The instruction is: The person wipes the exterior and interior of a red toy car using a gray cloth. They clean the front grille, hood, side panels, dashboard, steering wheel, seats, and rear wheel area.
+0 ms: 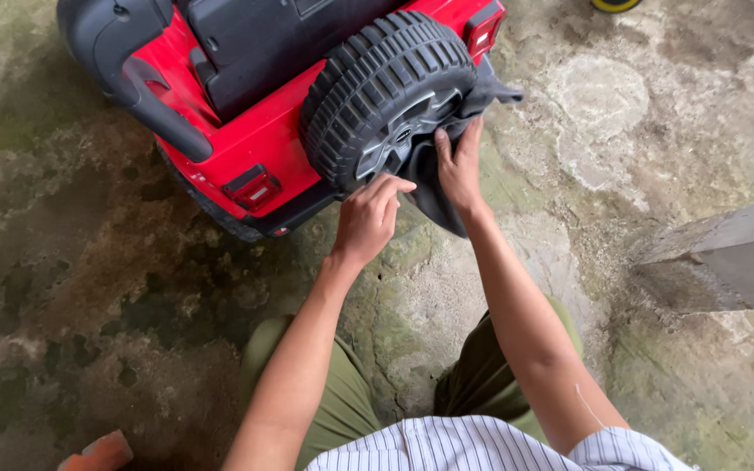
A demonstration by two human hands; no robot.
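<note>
A rough concrete floor (89,288), stained dark and mossy green in patches, spreads out on every side of the two hands, with wide open room to the left of them and below, where the person's olive-green trousers (342,410) and striped shirt (482,445) fill the bottom edge. Above the hands sits a red ride-on toy car (246,139), glossy moulded plastic, its rear turned toward the person and its black roll bar (124,70) curving off to the upper left. Mounted on that rear is the spare wheel (386,87), black plastic with chunky ribbed tread and a grey spoked hub, tilted on its edge directly above both hands. To the right of the hands, well apart, a grey slab-like edge (735,262) juts in from the frame side, narrowing the room there. A dark grey cloth (434,187), soft and crumpled, drapes from the wheel's right rim down between the hands. The right hand (460,170) lies flat and open-fingered, pressing that cloth against the wheel's lower right face. The left hand (368,218) is curled, its fingertips touching the wheel's lower edge just beside the cloth; whether it pinches anything I cannot tell. A small red tail light (253,187) sits left of it.
</note>
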